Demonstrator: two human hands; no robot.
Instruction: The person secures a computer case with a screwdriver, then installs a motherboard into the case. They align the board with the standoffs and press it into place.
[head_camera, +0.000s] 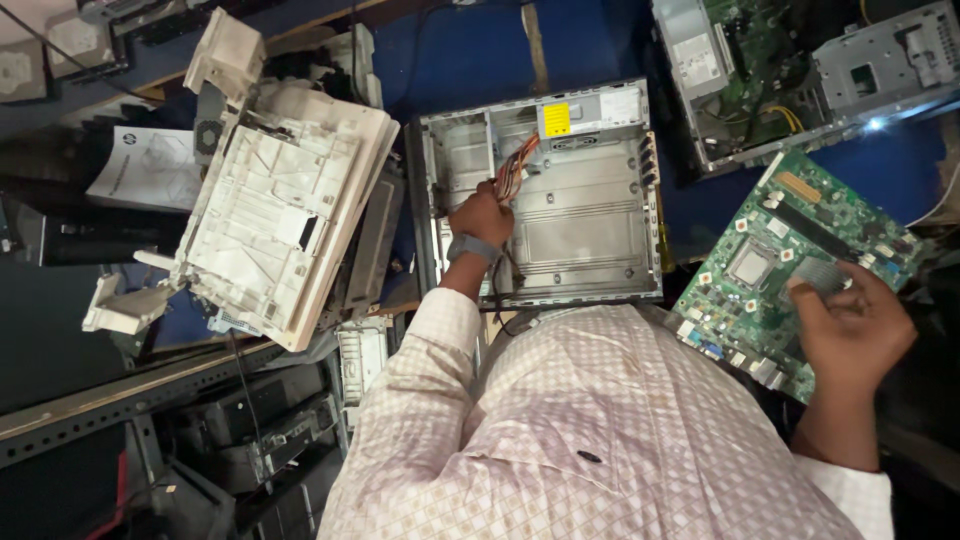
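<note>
Two things in your hands right now: your right hand (850, 330) is clamped on the green circuit board (790, 265), held out beside the open grey metal computer case (590, 215). It's probably light, stiff and fragile, so stick to the edges. Your left hand (483, 215) is inside the case, closed around the bundle of coloured wires (514, 168). White plastic printer shell (275, 215) sits further left

Two open computer cases (560, 200) (740, 70), one loose green motherboard (790, 265), one white printer (280, 210).
</note>
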